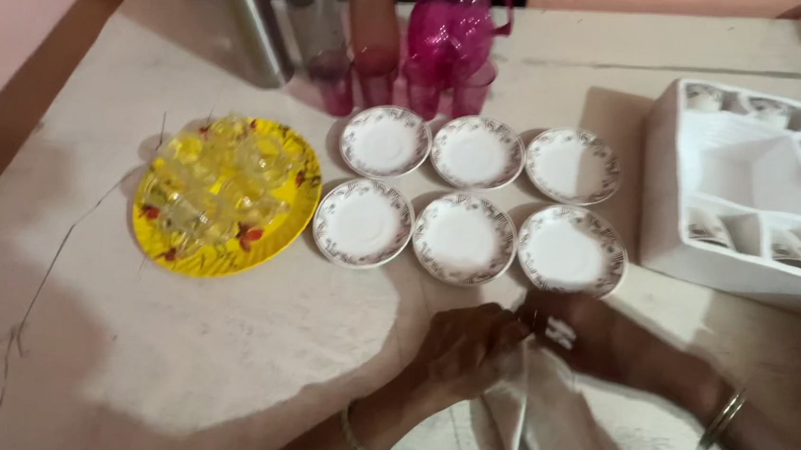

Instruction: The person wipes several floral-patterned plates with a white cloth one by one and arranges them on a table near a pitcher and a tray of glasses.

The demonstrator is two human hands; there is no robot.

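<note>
Hands, left (467,349) and right (591,340), both grip a crumpled white cloth (542,417) around a patterned cup (559,331).

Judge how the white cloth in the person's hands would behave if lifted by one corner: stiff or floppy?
The white cloth is probably floppy: it hangs in soft folds below the left hand and right hand. It looks thin, so likely light. It would probably drape, not hold shape.
</note>
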